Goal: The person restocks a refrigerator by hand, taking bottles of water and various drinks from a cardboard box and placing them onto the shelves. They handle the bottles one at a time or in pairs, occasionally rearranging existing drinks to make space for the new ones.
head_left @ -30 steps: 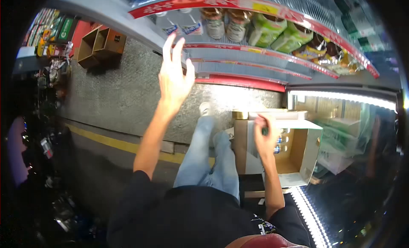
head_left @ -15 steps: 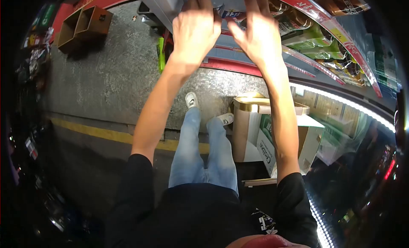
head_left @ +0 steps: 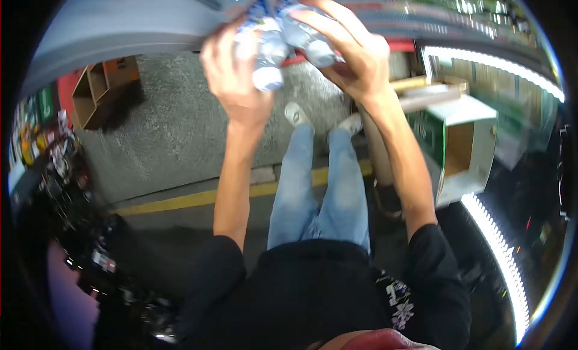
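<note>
Holds one bottle (head_left: 272, 49) inside the part-curled left fingers (head_left: 224, 47) and a second bottle (head_left: 296, 32) beneath the part-curled right fingers (head_left: 330, 31), possibly risking a drop through slippery plastic or knocking together.

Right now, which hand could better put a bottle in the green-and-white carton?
Probably the right hand: it holds one clear plastic bottle and is nearer the green-and-white carton. The left hand, holding the other clear bottle, is farther away.
</note>
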Tool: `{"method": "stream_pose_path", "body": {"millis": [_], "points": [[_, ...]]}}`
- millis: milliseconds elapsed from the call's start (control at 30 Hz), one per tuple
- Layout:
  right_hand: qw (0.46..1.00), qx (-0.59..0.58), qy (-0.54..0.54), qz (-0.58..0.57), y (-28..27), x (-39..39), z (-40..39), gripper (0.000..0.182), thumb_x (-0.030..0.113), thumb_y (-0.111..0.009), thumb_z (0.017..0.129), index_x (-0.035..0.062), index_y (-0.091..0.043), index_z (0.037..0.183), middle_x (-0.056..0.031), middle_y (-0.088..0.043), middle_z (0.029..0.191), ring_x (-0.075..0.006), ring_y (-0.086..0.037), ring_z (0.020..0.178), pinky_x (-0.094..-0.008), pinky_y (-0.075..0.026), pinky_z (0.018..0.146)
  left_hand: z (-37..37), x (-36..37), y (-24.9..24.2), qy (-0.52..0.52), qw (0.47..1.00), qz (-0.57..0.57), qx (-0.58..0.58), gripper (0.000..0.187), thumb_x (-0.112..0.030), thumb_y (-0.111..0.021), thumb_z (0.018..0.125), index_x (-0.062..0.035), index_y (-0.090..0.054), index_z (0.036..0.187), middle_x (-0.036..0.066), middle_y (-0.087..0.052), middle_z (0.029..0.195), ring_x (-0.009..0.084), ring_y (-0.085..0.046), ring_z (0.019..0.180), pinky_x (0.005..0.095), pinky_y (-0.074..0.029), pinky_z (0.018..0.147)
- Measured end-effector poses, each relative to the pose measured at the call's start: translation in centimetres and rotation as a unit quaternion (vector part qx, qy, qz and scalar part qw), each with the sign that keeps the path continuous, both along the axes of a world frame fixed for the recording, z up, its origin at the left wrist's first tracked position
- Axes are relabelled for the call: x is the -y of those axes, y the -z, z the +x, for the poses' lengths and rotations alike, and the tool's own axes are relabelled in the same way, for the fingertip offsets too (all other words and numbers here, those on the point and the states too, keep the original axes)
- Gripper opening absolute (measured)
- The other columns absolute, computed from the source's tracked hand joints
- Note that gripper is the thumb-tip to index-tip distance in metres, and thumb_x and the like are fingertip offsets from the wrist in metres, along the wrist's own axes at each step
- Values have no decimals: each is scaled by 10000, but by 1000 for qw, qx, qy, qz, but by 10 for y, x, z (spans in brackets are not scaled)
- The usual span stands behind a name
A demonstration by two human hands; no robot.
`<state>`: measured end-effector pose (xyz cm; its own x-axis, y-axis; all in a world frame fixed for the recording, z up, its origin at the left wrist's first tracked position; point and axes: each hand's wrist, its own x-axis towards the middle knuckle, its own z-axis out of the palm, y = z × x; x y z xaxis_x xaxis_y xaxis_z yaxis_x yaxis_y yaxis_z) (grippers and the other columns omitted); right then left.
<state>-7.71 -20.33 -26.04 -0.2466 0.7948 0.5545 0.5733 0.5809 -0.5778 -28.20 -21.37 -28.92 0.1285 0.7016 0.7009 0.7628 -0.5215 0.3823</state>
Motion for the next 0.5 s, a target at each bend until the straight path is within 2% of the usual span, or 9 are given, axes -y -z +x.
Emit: {"method": "stream_pose_path", "body": {"millis": [33,100,167,233,267,300,367,400,500], "points": [[999,41,7,10,11,3,4,532,100,-874,722,73,-708,1227,-186,-684,1263,-317,-704,1104,-355,-597,886,0,-2,5,1,1000,18,0,472,-164,-804,768,-52,-631,1193,164,-617,1323,396,-549,1176,527,-456,995],[997,16,20,77,24,7,16,729,92,-799,618,252,-652,1314,5,-673,1330,-186,-741,865,-270,-604,666,4,0,-10,25,999,27,-1,594,-280,-886,762,-8,-595,1203,170,-612,1303,372,-554,1187,523,-465,991],[985,-47,79,147,1,34,30,677,206,-908,650,142,-665,1279,-51,-707,1255,-147,-752,882,-241,-605,687,12,17,-30,39,998,-13,48,804,-387,-934,719,10,-513,1277,167,-592,1287,347,-550,1197,512,-479,1025],[981,-188,21,-43,-27,68,59,832,257,-934,739,-56,-482,1364,-206,-696,1222,-290,-721,1071,-372,-624,832,22,39,-40,26,980,2,198,872,-434,-921,732,-33,-444,1343,169,-565,1288,348,-552,1216,530,-469,1087],[954,-241,115,137,-16,72,56,1043,299,-978,660,-64,-363,1420,-191,-687,1219,-294,-711,1071,-387,-627,865,12,52,-44,51,960,-72,266,914,-497,-895,740,-58,-412,1379,157,-561,1299,363,-557,1225,561,-453,1107],[925,-337,176,6,-21,105,69,1048,170,-1019,529,-34,-445,1381,-170,-686,1199,-270,-720,1018,-357,-590,899,4,65,-42,75,930,-148,329,955,-560,-870,749,-83,-379,1416,145,-558,1310,379,-561,1234,592,-437,1128],[809,-548,192,-92,2,136,95,939,148,-977,601,-27,-466,1368,-125,-677,1187,-237,-692,1074,-362,-564,942,18,93,-34,187,771,-328,513,992,-671,-812,741,-137,-386,1460,121,-562,1337,390,-569,1241,620,-437,1113],[746,-613,192,-176,23,161,113,884,190,-940,657,-23,-471,1375,-116,-672,1191,-220,-680,1080,-363,-560,948,13,115,-19,177,682,-405,582,1023,-764,-691,783,-83,-418,1496,108,-570,1411,360,-558,1284,617,-363,1164],[610,-712,177,-299,79,234,140,777,421,-811,801,5,-512,1385,-108,-674,1190,-210,-686,1033,-380,-570,933,47,147,6,183,383,-578,697,977,-798,-592,840,-107,-389,1501,128,-601,1242,315,-624,1067,500,-532,919]]}}
